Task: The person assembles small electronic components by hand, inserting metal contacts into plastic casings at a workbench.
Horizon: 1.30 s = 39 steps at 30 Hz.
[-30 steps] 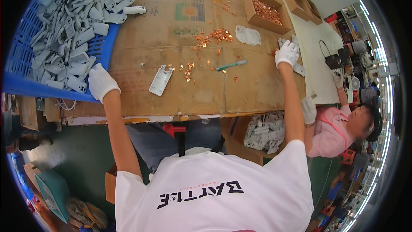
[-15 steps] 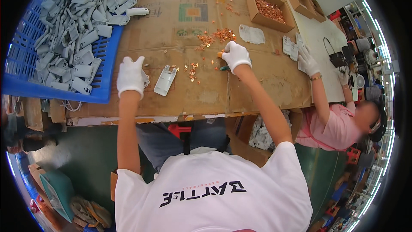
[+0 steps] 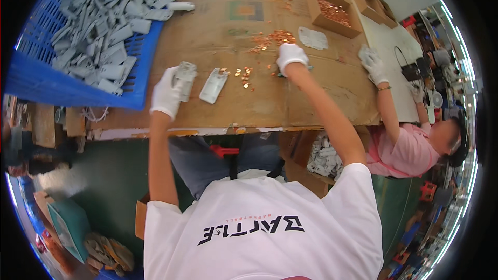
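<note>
My left hand [image 3: 166,93], in a white glove, grips a grey plastic casing [image 3: 185,79], held upright over the table's left part. A second grey casing [image 3: 213,86] lies just right of it, with copper bits at its top end. My right hand [image 3: 292,58], also gloved, is closed at the near edge of a pile of small copper pieces [image 3: 277,37]. A bit of green shows beside that hand, but its fingertips and what they hold are hidden. Several loose copper pieces [image 3: 244,75] are scattered between the hands.
A blue crate [image 3: 136,98] heaped with grey casings stands at the left. Far right is a cardboard box [image 3: 337,29] of copper pieces, near a flat pale piece [image 3: 313,39]. A co-worker's gloved hand [image 3: 374,66] holds casings at the right. Below the table edge sits a carton of pale parts [image 3: 324,156].
My left hand has lifted a casing into view. My right hand has turned and reached down by the copper pile. The whole view has shifted; the co-worker's hand now covers the casings there.
</note>
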Tool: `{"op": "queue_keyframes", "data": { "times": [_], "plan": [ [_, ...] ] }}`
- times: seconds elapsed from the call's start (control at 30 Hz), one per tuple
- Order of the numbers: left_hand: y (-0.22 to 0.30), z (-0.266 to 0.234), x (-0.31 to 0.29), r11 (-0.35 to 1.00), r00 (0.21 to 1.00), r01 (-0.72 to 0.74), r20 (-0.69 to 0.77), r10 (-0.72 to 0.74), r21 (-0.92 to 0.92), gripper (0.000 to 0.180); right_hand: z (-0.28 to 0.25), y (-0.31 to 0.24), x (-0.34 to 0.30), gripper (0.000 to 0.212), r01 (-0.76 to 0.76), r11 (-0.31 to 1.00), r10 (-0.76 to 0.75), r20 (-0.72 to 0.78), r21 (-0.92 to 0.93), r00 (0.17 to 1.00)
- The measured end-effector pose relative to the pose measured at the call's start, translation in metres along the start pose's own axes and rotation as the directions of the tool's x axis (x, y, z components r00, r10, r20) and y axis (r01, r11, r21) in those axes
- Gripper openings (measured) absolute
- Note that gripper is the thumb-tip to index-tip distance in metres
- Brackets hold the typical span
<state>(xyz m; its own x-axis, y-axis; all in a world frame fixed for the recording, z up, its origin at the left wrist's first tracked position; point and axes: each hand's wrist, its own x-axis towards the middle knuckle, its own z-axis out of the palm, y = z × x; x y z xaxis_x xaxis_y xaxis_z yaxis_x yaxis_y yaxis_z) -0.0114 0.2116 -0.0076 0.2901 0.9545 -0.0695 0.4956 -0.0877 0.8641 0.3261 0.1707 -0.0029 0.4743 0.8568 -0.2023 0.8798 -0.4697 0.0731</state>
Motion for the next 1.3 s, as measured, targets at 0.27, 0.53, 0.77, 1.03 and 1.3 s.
{"op": "queue_keyframes", "data": {
  "times": [0.27,0.53,0.77,1.03,1.3],
  "plan": [
    [0.056,0.06,-0.095,0.933,0.997,-0.068,-0.062,0.049,-0.355,0.054,-0.024,-0.06,-0.152,0.02,0.657,0.369,-0.426,-0.509,0.657,0.748],
    [0.06,0.083,-0.142,0.997,0.986,-0.07,-0.151,0.074,0.029,0.046,0.008,-0.065,-0.194,0.026,0.666,0.551,-0.448,-0.496,0.502,0.744],
    [0.041,0.093,-0.167,0.967,0.979,-0.187,-0.053,0.198,0.172,0.045,0.018,-0.048,-0.211,0.021,0.285,0.62,-0.353,-0.065,0.731,0.933],
    [0.023,0.101,-0.222,0.987,0.931,0.012,0.357,-0.07,0.163,0.041,0.081,-0.016,-0.272,0.019,-0.052,0.561,-0.385,0.316,0.826,0.867],
    [0.013,0.083,-0.213,0.966,0.777,-0.044,0.617,-0.127,0.255,0.02,0.074,-0.024,-0.292,0.018,0.085,0.616,-0.476,0.284,0.783,0.832]
  ]
}}
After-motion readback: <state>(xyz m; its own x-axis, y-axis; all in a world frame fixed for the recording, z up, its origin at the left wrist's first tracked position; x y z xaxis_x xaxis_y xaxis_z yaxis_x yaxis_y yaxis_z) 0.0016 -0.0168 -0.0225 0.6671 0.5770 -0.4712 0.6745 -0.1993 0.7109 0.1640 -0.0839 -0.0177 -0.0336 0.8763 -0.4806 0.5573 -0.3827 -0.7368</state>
